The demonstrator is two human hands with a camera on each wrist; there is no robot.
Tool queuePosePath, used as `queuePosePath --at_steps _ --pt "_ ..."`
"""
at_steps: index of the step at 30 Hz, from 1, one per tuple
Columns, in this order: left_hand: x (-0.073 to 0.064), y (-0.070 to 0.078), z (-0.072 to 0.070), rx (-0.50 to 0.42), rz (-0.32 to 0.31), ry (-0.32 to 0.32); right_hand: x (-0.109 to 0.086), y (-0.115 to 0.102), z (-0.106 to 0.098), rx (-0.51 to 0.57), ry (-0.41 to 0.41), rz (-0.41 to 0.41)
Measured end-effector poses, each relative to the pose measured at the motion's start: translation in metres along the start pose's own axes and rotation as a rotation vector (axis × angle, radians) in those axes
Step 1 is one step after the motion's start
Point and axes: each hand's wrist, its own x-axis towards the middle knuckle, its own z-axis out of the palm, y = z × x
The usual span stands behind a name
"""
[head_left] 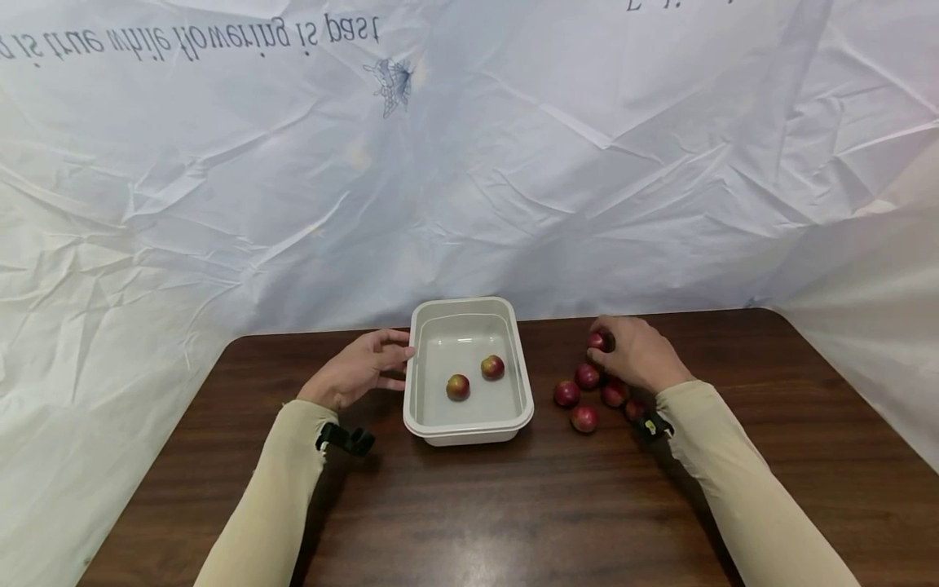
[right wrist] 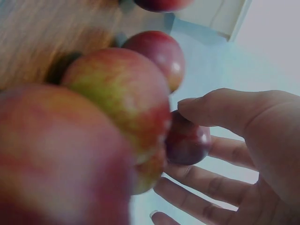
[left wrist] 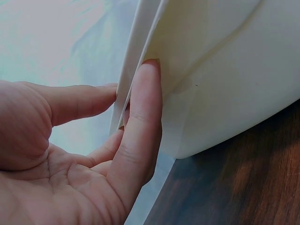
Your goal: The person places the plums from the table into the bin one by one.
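A pale rectangular plastic tub (head_left: pixel 469 429) stands near the back of the table with two red-and-yellow plums (head_left: pixel 458 387) inside. My left hand (head_left: pixel 359 368) pinches the tub's left rim; in the left wrist view the thumb lies on the rim's top while the fingers reach beneath it against the wall (left wrist: pixel 225 93). To the right of the tub, my right hand (head_left: pixel 637 352) holds a dark red plum (right wrist: pixel 187 140) between thumb and fingers at the far end of a cluster. Several more plums (head_left: pixel 584 419) lie just in front of that hand and under its wrist.
The dark wood-grain table (head_left: pixel 469 514) ends at a white hanging sheet (head_left: pixel 469 204) printed with lettering, right behind the tub. Black wrist cameras (head_left: pixel 346 439) sit on both sleeves. The right one hangs close over the nearest plums.
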Motion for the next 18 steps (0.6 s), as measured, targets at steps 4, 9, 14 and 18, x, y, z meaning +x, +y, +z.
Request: queuePosePath --at_steps 4,9,14,18 --pt "0.000 0.000 0.000 -0.001 0.000 0.000 -0.001 -0.002 -0.005 0.005 0.026 -0.017" --pt "0.000 0.002 0.001 0.001 -0.001 0.001 -0.003 -0.006 -0.010 0.015 0.053 -0.043" --pt "0.000 0.001 0.001 0.002 -0.001 0.001 -0.005 -0.011 -0.014 0.017 0.082 -0.046" --pt "0.001 0.001 0.001 0.003 -0.003 0.003 -0.006 -0.014 -0.016 0.016 0.095 -0.056"
